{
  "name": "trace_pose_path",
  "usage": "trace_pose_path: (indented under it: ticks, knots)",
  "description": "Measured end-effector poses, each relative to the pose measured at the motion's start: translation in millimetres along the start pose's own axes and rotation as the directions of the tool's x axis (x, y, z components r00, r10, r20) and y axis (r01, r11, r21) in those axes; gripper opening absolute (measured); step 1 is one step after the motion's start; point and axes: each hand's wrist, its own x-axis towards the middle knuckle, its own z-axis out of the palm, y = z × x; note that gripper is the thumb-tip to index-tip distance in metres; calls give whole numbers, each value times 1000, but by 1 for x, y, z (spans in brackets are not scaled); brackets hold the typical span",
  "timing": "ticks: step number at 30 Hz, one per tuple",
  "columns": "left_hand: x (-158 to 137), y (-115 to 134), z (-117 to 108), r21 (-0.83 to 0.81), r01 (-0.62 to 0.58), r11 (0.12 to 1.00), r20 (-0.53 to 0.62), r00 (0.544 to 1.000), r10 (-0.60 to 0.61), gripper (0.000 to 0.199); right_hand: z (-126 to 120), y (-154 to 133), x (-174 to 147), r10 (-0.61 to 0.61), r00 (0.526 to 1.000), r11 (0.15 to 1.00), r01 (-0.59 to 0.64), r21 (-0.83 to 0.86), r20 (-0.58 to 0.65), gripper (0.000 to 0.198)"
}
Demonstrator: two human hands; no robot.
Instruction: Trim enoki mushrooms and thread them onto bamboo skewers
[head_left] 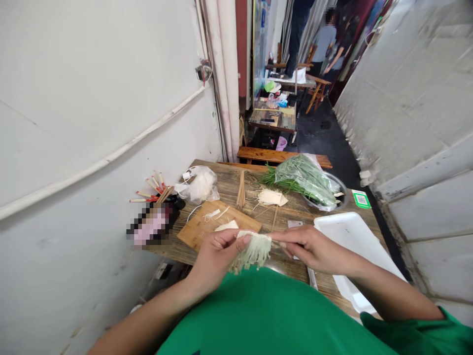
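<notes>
In front of my green shirt, my left hand (221, 251) is closed on a flat bunch of enoki mushrooms (254, 249), thumb on top. The pale strands fan out downward. My right hand (314, 246) pinches a thin wooden skewer (277, 242) at the bunch's right edge; I cannot tell how far its tip goes in. Behind my left hand lies a wooden cutting board (197, 229) with white scraps and a pale block (227, 226) partly hidden by the hand. Farther back are a row of bare skewers (241, 190) and another pale enoki bunch (271, 197).
A bag of long green vegetables (305, 180) rests on a bowl at the back right. At right is a white tray (351, 231), with a knife (312, 278) beside it. A plastic bag (201, 185) sits back left. A wall (92, 123) borders the left; people (323, 44) stand far off.
</notes>
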Motion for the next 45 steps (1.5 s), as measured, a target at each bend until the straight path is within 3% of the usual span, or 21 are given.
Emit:
trace_pose_path:
  ticks: [5, 16, 28, 35, 39, 45]
  knots:
    - [0, 4, 2, 15, -13, 1000, -11, 1000, 13, 24, 1, 1, 1, -1, 1000, 999, 2, 36, -20, 36]
    - [-3, 2, 3, -37, -50, 998, -15, 999, 49, 20, -5, -2, 3, -15, 998, 999, 17, -37, 55, 37]
    - [-1, 8, 2, -65, 49, 997, -41, 998, -51, 28, 0, 6, 6, 68, 995, 982, -80, 171, 75, 34]
    - [-2, 9, 2, 52, 29, 998, 62, 998, -32, 24, -4, 0, 7, 58, 995, 986, -71, 154, 87, 31]
    - [-11, 10, 8, 172, 42, 984, 20, 999, -47, 18, 2, -11, -3, 52, 994, 996, -59, 72, 92, 30]
    - [-17, 3, 13, 259, 60, 964, -30, 998, -54, 13, 19, -20, -8, 11, 999, 997, -8, 71, -42, 25]
